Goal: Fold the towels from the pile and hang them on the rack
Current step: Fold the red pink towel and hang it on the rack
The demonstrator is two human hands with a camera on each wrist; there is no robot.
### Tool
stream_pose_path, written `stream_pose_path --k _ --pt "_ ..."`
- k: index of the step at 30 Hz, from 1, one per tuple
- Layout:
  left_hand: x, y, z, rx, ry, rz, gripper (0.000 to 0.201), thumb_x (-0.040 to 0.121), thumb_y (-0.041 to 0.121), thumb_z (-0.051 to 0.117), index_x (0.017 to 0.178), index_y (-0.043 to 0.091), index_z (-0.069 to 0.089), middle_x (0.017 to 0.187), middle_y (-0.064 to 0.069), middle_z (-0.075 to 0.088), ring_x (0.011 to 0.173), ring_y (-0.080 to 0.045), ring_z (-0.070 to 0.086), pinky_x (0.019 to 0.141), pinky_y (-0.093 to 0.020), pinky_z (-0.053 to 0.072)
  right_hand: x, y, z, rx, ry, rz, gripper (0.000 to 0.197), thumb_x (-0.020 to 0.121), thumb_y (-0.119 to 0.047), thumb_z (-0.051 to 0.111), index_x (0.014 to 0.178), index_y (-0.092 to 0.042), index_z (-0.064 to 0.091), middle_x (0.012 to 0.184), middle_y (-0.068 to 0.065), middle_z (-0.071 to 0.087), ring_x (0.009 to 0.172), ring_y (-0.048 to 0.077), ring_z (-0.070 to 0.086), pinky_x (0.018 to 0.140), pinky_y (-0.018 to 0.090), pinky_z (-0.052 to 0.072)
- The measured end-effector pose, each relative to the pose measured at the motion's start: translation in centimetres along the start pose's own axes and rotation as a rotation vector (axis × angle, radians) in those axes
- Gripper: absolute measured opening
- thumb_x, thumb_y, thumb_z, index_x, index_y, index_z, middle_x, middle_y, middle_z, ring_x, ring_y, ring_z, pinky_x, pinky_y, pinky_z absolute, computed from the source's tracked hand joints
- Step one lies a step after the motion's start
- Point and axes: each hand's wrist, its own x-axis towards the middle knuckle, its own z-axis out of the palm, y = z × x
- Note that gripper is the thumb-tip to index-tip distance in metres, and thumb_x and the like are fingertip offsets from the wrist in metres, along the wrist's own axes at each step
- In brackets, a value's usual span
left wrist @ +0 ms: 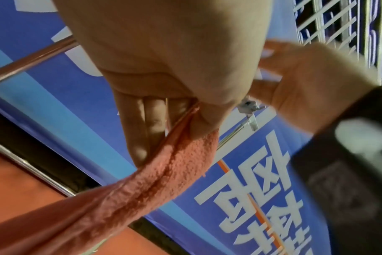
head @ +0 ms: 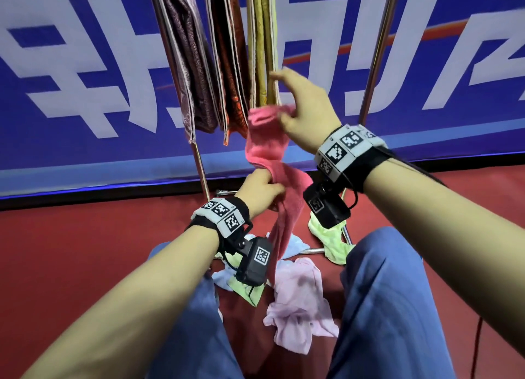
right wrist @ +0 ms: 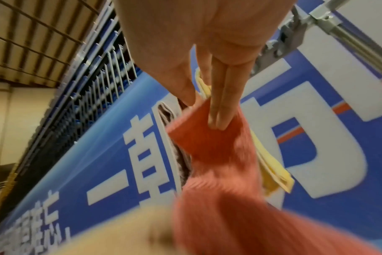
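A pink towel (head: 264, 148) hangs bunched and twisted in front of the rack (head: 377, 51). My left hand (head: 270, 189) grips it at its middle, thumb against fingers, as the left wrist view shows for the left hand (left wrist: 181, 120) and the pink towel (left wrist: 175, 165). My right hand (head: 289, 117) pinches the towel's upper end just below the hung towels; in the right wrist view the right hand (right wrist: 207, 110) has two fingers (right wrist: 218, 107) lying on the pink towel (right wrist: 207, 146). The towel's lower end trails down toward the pile.
Three folded towels hang on the rack: mauve (head: 187, 66), orange-brown (head: 230, 66), yellow (head: 262, 51). On the red floor between my knees lie lavender (head: 298, 296), green (head: 329, 239) and light blue (head: 224, 279) towels. A blue banner (head: 85, 66) stands behind.
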Motion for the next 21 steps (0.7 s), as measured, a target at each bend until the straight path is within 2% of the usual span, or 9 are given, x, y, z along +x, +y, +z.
stream_pose_path --k 3,6,8,10,12,14,16,19,21 --pt "0.0 1.5 -1.0 -0.170 0.062 -0.037 0.025 0.087 -0.005 0.054 0.069 0.011 0.052 0.048 0.004 0.051 0.044 -0.013 0.050 0.054 -0.030 0.049 -2.3 3.0 1.6 -0.064 -0.086 0.191 0.048 0.079 -0.008 0.059 0.127 -0.014 0.057 0.129 0.008 0.062 0.121 0.029 0.057 0.105 0.038 0.042" --pt "0.0 1.8 -1.8 -0.320 0.116 -0.101 0.022 0.085 0.001 0.057 0.070 0.017 0.053 0.061 0.000 0.051 0.052 -0.013 0.050 0.064 -0.029 0.047 -4.7 5.1 2.8 -0.099 -0.189 0.327 0.027 0.084 -0.012 0.061 0.109 -0.014 0.066 0.106 0.007 0.072 0.101 0.030 0.065 0.091 0.035 0.047" --pt "-0.2 1.6 -1.8 -0.447 0.091 -0.138 0.020 0.083 0.000 0.054 0.074 0.018 0.052 0.057 0.005 0.054 0.050 -0.010 0.054 0.073 -0.034 0.050 -6.1 6.5 3.5 -0.091 -0.206 0.410 0.019 0.087 -0.021 0.063 0.104 -0.013 0.068 0.102 0.008 0.073 0.098 0.029 0.065 0.089 0.036 0.047" --pt "-0.3 1.5 -1.8 -0.535 0.049 -0.164 0.016 0.074 0.004 0.056 0.076 0.019 0.051 0.056 0.006 0.054 0.051 -0.009 0.055 0.077 -0.040 0.053 -7.3 7.3 4.2 0.076 -0.219 0.541 0.023 0.087 -0.038 0.065 0.091 -0.015 0.069 0.090 0.009 0.074 0.085 0.027 0.067 0.081 0.042 0.051" --pt "-0.5 1.5 -1.8 -0.606 0.013 -0.186 0.017 0.066 0.009 0.054 0.079 0.020 0.054 0.061 0.004 0.056 0.060 -0.013 0.057 0.082 -0.044 0.055 -8.0 7.5 4.7 0.368 -0.261 0.705 0.033 0.086 -0.049 0.063 0.081 -0.017 0.066 0.076 0.006 0.070 0.071 0.021 0.062 0.064 0.035 0.046" --pt "-0.6 1.7 -1.7 -0.643 0.003 -0.209 0.015 0.075 0.005 0.049 0.080 0.019 0.053 0.061 0.002 0.058 0.065 -0.018 0.057 0.084 -0.042 0.054 -8.5 7.2 4.8 0.593 -0.340 0.822 0.026 0.092 -0.042 0.058 0.084 -0.017 0.063 0.071 0.003 0.062 0.069 0.018 0.055 0.064 0.029 0.038" --pt "-0.7 2.1 -1.6 -0.647 0.026 -0.233 0.022 0.084 -0.001 0.041 0.074 0.017 0.048 0.051 0.004 0.053 0.057 -0.016 0.054 0.078 -0.035 0.051 -8.7 6.6 4.6 0.744 -0.368 0.871 0.013 0.093 -0.029 0.057 0.091 -0.019 0.064 0.073 0.000 0.064 0.071 0.017 0.057 0.067 0.030 0.041" --pt "-0.7 2.0 -1.6 -0.605 0.007 -0.245 0.050 0.089 -0.001 0.035 0.043 0.011 0.050 0.038 0.007 0.045 0.040 -0.009 0.049 0.068 -0.028 0.043 -8.5 6.8 4.5 0.787 -0.319 0.829 0.009 0.087 -0.016 0.061 0.093 -0.018 0.068 0.083 -0.002 0.067 0.077 0.014 0.060 0.070 0.030 0.043" --pt "-0.5 1.7 -1.7 -0.592 -0.011 -0.275 0.060 0.089 0.003 0.038 0.031 0.012 0.049 0.043 0.005 0.049 0.044 -0.012 0.052 0.065 -0.027 0.045 -8.3 6.9 4.4 0.798 -0.287 0.817 0.008 0.080 -0.014 0.068 0.088 -0.014 0.069 0.082 0.001 0.065 0.075 0.014 0.058 0.071 0.029 0.043"
